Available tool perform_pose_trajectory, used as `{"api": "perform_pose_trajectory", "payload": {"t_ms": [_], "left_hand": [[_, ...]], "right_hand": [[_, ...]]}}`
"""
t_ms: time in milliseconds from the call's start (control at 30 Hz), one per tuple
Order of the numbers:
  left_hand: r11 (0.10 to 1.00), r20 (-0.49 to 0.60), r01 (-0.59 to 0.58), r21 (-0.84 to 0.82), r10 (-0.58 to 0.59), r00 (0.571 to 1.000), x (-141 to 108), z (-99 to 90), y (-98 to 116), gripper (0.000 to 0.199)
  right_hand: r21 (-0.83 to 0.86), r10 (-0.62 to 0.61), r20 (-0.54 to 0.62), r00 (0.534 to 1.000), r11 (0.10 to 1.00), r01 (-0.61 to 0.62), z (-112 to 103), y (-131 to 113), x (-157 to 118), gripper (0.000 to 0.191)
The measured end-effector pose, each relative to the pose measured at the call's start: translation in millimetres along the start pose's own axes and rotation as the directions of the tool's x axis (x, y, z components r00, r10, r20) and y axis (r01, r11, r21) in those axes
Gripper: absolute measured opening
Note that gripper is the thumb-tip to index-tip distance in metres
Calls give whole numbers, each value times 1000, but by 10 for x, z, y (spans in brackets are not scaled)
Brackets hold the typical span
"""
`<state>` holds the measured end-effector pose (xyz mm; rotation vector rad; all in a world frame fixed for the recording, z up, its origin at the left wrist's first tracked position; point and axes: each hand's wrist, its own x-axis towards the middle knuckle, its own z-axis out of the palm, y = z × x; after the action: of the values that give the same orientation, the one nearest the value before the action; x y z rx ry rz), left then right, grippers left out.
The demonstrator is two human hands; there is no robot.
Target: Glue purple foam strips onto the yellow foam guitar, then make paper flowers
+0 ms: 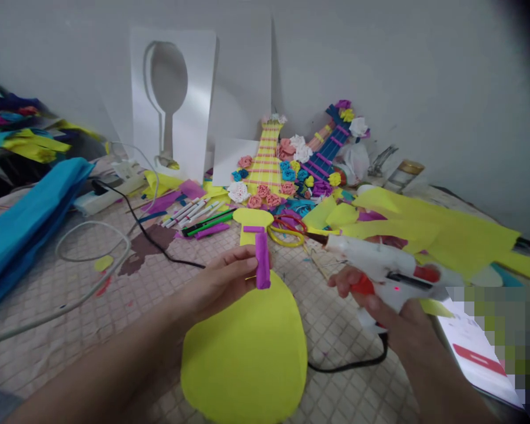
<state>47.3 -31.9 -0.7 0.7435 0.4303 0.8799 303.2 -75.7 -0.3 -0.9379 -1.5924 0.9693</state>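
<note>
My left hand point(229, 274) pinches a small purple strip point(262, 262) upright over the neck of a yellow guitar-like cutout point(245, 353). Another short purple strip point(253, 229) lies across the cutout's neck, just below its rounded top. To the right, my right hand point(380, 300) is wrapped round a white glue gun point(371, 256) with a red trigger. The gun's dark nozzle points left towards the purple strip, with a gap between them. A black cable hangs from the gun's handle.
Decorated paper guitars point(269, 162) with paper flowers lean at the back. Markers point(192, 212), scissors point(287, 238), yellow paper point(441, 227) and a blue roll point(30, 218) surround the cutout. Cables cross the left side; a lit screen point(477, 347) lies at right.
</note>
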Motion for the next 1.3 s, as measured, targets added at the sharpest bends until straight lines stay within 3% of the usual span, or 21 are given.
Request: {"api": "perform_pose_trajectory", "payload": {"t_ms": [100, 200, 300, 433, 633, 800, 1067, 1300], "left_hand": [[999, 4, 2, -49, -2, 1000, -10, 30, -32, 13], [999, -1, -30, -29, 30, 1000, -20, 54, -48, 11], [991, -25, -82, 101, 85, 996, -29, 71, -60, 12], [938, -47, -100, 332, 122, 991, -47, 113, -58, 10], [888, -30, -117, 445, 146, 989, -74, 159, -63, 11], [867, -6, -119, 483, 139, 990, -88, 160, -74, 15], [881, -14, -167, 443, 193, 981, -83, 143, -95, 13], [894, -1, -165, 418, 182, 983, -80, 149, -90, 11]], "right_hand": [[14, 41, -32, 999, 999, -40, 18, -5, 13, 5], [-66, 69, -43, 997, 995, -71, 33, -23, -7, 15], [-203, 8, -79, 997, 979, -24, 73, -80, -69, 10], [-350, 56, -147, 988, 931, -105, 125, -135, -152, 12], [-290, 93, 10, 996, 953, -86, 60, -37, -176, 11], [-289, 106, 23, 994, 953, -95, 108, -72, -192, 11], [-253, 152, -68, 986, 953, -165, 185, -86, -207, 12], [-139, 233, -1, 972, 963, -231, 158, -41, -205, 16]]}}
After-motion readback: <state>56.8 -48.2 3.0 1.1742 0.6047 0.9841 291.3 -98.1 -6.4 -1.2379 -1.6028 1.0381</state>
